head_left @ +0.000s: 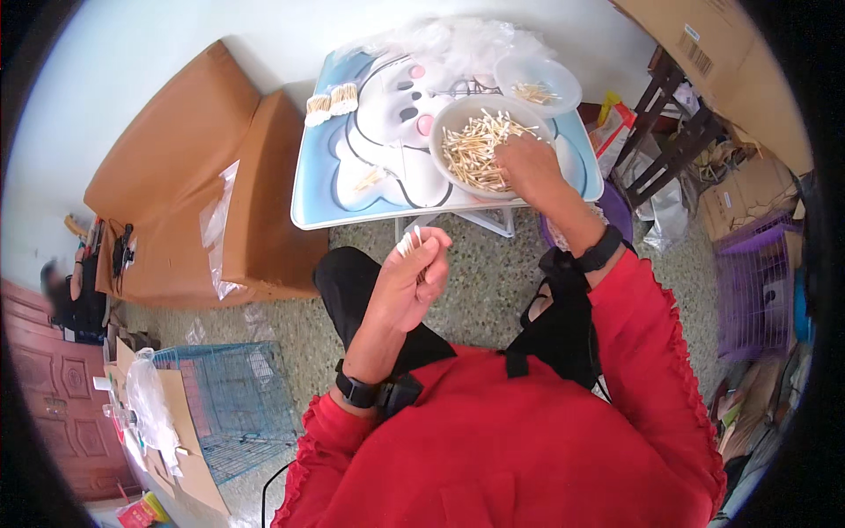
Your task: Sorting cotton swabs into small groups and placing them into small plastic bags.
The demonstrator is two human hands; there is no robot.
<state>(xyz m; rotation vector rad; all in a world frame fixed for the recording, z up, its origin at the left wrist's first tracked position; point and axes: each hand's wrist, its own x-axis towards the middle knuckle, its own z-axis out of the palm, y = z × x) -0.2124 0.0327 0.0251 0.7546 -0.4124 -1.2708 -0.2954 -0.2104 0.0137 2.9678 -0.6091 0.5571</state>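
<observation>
My left hand [412, 273] is raised over my lap, closed around a small bunch of cotton swabs [410, 239] whose white tips stick out at the top. My right hand [526, 165] reaches into a large white bowl [451, 118] full of loose wooden-stemmed cotton swabs [473, 151], fingers down among them. The bowl stands on a small folding table [315, 189] with a blue cartoon-printed top. Two tied bundles of swabs [331, 102] lie at the table's far left. A few loose swabs [370, 179] lie near the table's middle.
A smaller clear bowl [539, 88] with a few swabs and a crumpled clear plastic bag [458, 40] sit at the table's back. An orange-brown cushioned seat [189, 176] stands to the left. A blue wire cage [236, 405] and cardboard lie lower left; a purple crate [757, 286] and boxes crowd the right.
</observation>
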